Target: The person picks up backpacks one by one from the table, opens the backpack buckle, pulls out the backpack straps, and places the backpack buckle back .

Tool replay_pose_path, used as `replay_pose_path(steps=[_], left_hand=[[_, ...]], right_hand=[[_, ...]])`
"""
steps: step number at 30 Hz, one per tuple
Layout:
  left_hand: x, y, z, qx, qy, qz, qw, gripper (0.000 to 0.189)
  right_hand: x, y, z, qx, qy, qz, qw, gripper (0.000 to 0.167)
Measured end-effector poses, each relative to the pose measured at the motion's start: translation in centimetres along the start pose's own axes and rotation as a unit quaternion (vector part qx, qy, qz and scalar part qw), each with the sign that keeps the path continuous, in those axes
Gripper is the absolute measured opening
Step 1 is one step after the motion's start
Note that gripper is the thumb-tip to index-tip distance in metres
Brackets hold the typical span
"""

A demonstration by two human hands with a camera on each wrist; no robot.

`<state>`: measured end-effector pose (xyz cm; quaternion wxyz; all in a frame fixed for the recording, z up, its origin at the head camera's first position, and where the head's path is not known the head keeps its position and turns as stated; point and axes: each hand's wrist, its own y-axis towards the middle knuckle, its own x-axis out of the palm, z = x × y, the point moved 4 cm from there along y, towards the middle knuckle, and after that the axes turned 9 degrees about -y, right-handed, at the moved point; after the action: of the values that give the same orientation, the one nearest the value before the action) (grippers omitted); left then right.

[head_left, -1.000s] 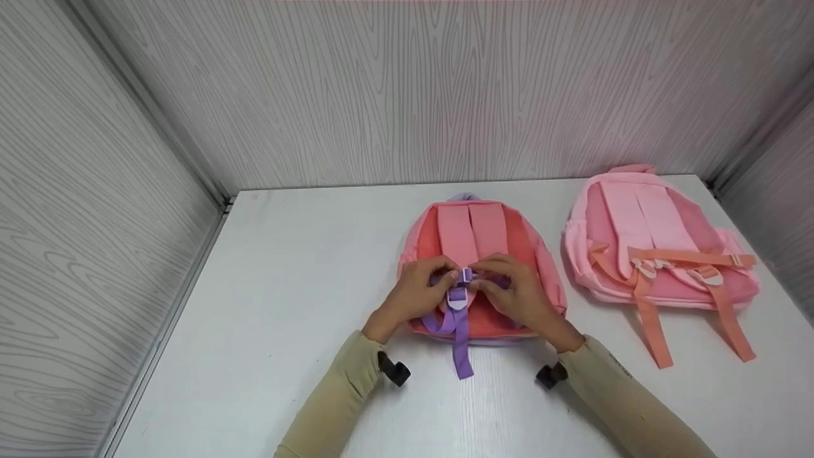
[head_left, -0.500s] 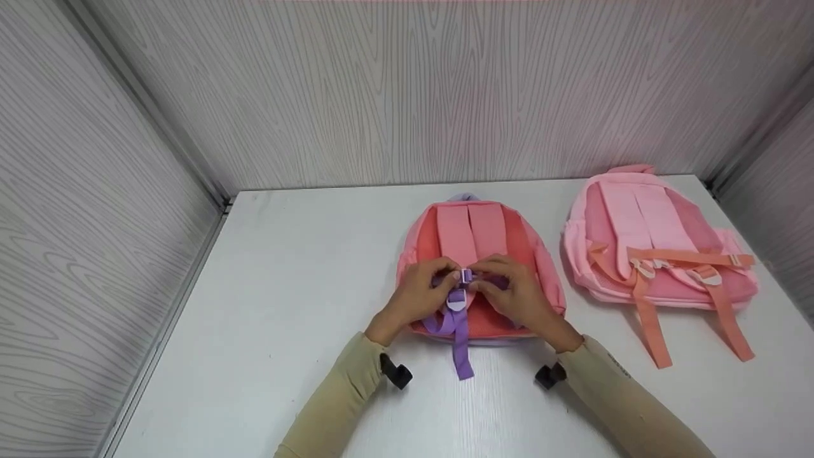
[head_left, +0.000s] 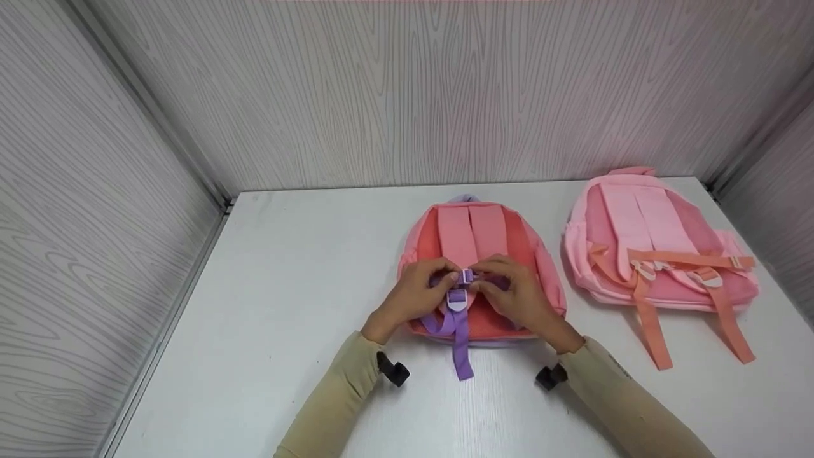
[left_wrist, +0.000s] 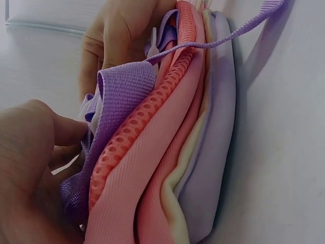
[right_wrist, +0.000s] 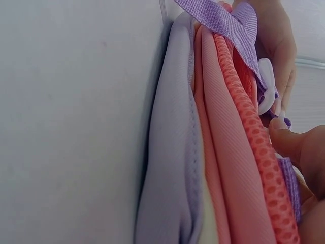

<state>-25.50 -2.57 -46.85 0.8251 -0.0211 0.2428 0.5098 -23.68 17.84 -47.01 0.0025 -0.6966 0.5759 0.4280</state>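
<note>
A coral-pink backpack (head_left: pixel 488 232) lies flat with its shoulder straps facing up. Over its lower middle, both hands meet at a small white buckle (head_left: pixel 467 276) on a purple strap. My left hand (head_left: pixel 420 291) pinches the strap on the buckle's left side, thumb and forefinger together. From the other side, my right hand (head_left: pixel 518 294) pinches at the buckle's right end. Just below sits a white strap adjuster (head_left: pixel 456 299), its purple tail (head_left: pixel 462 356) hanging onto the table. In the left wrist view, a purple strap loop (left_wrist: pixel 124 94) stands beside the left thumb; fingers partly hide the buckle.
A lighter pink backpack (head_left: pixel 642 222) with orange straps (head_left: pixel 654 334) lies to the right on the white table (head_left: pixel 286 305). Grey wood-patterned panels (head_left: pixel 407 95) rise behind and at both sides. Black wrist cameras (head_left: pixel 397 374) sit on both sleeves.
</note>
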Motion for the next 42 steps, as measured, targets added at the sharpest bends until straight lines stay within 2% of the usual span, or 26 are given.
replay_pose_path(steps=[9,14,20,27,42], left_hand=[[0.46,-0.01,0.17,-0.005,0.007,0.023,0.9997,0.015],[0.62,-0.05,0.44,0.001,0.001,0.022,0.9998,0.016],[0.63,0.01,0.44,-0.006,-0.013,0.022,0.9997,0.016],[0.82,0.04,0.31,-0.013,-0.007,0.016,0.9998,0.016],[1.01,0.07,0.21,-0.046,-0.048,0.010,0.9977,0.016]], right_hand=[[0.07,0.02,-0.03,-0.005,0.006,0.002,1.0000,0.027],[0.14,0.06,-0.08,-0.017,0.008,0.001,0.9998,0.026],[-0.04,0.11,-0.10,-0.002,0.009,0.000,1.0000,0.026],[0.02,0.05,-0.16,-0.009,0.010,-0.004,0.9999,0.027],[0.27,0.00,-0.25,-0.019,-0.004,-0.002,0.9998,0.026]])
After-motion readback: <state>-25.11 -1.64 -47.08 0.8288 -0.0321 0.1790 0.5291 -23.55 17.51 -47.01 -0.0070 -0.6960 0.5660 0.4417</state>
